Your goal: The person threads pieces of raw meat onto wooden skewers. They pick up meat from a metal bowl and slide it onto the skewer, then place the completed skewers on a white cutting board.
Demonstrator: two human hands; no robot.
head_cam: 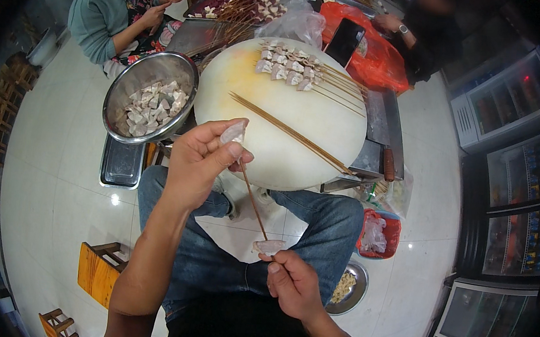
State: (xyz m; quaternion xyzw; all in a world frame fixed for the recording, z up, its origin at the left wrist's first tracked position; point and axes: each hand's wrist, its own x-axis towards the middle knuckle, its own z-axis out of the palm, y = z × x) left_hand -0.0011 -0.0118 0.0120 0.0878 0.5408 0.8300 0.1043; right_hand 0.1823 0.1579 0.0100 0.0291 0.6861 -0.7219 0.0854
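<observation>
Between the thumb and fingers of my left hand [203, 158] is a pale piece of meat [233, 133], at the upper tip of a thin bamboo skewer [254, 198]. My right hand [294, 281] grips the lower part of that skewer, just below a second pale piece [270, 247] threaded on it. Beyond my hands lies a round white chopping board [276, 154]. Several bare skewers [292, 133] lie diagonally across it, and several loaded meat skewers [288, 66] rest side by side near its far edge. At the left, a steel bowl [114, 102] holds cut pieces.
A cleaver [383, 125] lies along the board's right side. Behind stand a phone [345, 41], a red plastic bag [376, 57] and a tray of dark skewers [202, 8]. One person [95, 18] sits far left, another [421, 37] far right. A red-lined bin [391, 237] is by my knee.
</observation>
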